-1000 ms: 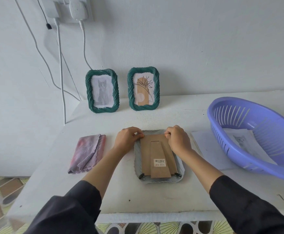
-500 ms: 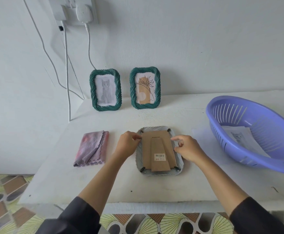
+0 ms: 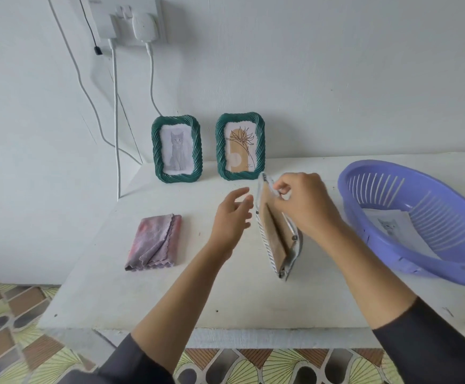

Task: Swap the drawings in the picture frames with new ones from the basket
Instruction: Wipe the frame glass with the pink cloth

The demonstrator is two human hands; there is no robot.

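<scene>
At the middle of the worktop, my right hand is pinching the grey frame up on edge, left hand hovering open nearby; a loose pinch could topple it.

Three picture frames here: a green cat frame, a green plant frame, a grey frame. One purple basket, one folded cloth.

On my feed, both arms wear dark, near-black long sleeves: left sleeve at seven o'clock, right sleeve at five. Matte fabric, plain cuffs; beyond them, bare to the left hand and right hand.
</scene>
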